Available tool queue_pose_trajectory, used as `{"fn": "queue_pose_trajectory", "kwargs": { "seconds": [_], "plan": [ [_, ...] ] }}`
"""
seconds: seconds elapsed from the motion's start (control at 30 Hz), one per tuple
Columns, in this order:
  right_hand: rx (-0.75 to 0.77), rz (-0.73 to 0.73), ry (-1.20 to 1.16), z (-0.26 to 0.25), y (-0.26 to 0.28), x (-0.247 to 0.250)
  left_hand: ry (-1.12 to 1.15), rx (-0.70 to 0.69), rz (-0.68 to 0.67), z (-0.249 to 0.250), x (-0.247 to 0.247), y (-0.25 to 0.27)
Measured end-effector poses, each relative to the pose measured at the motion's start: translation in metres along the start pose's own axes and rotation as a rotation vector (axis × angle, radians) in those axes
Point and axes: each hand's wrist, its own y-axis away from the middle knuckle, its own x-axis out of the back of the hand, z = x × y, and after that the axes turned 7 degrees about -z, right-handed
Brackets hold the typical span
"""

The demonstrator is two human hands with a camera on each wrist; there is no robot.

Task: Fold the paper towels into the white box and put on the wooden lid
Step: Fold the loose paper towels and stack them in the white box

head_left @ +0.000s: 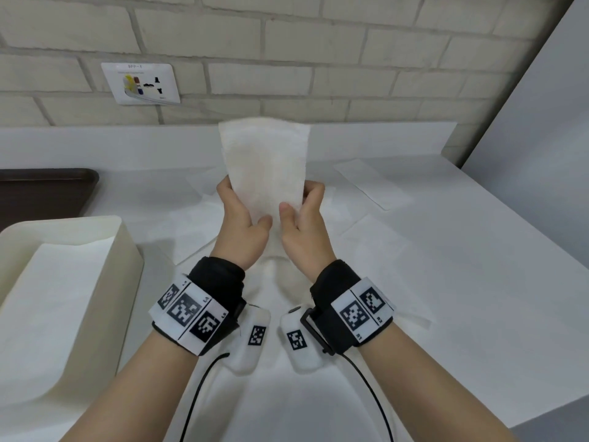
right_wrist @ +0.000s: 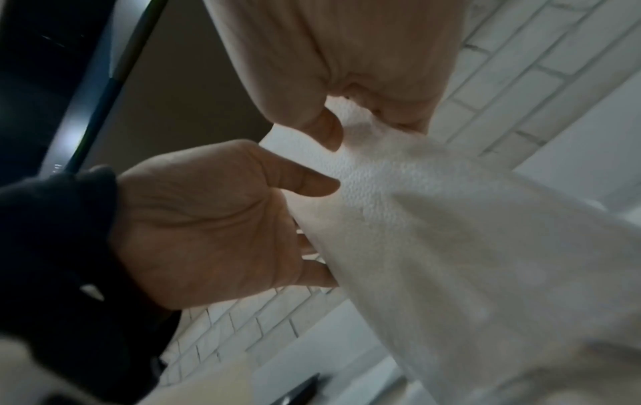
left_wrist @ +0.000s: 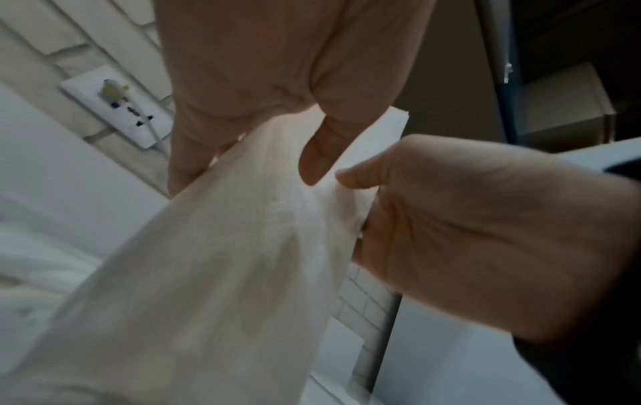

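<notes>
A white counter runs under a brick wall; the box at its left holds a folded towel; both hands, left and right, pinch a raised towel by its sides

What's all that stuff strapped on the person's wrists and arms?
The left hand and right hand are bare, with no sleeves. Each wrist wears a black strap carrying a white band of square black-and-white coded markers. A small white pod with its own marker hangs beneath each wrist, trailing a thin black cable.
</notes>
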Motion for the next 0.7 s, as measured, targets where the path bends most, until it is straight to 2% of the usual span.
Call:
{"fn": "queue_pose_trajectory", "kwargs": {
  "seconds": [0.1,0.2,0.4,0.47,0.6,0.7],
  "plan": [
    [-0.135,-0.079,0.021,0.012,0.003,-0.002,0.010,0.086,0.030,-0.006,0.001,0.000],
    [-0.189,-0.083,0.030,0.015,0.002,-0.004,-0.022,0.111,0.049,-0.010,-0.001,-0.001],
    [-0.127,-0.061,-0.089,0.006,0.001,-0.006,-0.026,-0.064,0.074,-0.003,-0.007,-0.003],
    [-0.124,-0.035,-0.114,0.008,0.001,-0.002,-0.005,-0.080,0.072,-0.005,-0.004,-0.003],
    [-0.210,-0.060,-0.021,0.014,0.002,-0.002,-0.028,0.079,0.062,-0.012,0.001,-0.003],
    [-0.193,-0.037,0.020,0.010,0.000,-0.008,-0.054,0.093,0.071,-0.008,-0.002,-0.005]
  ]
}}
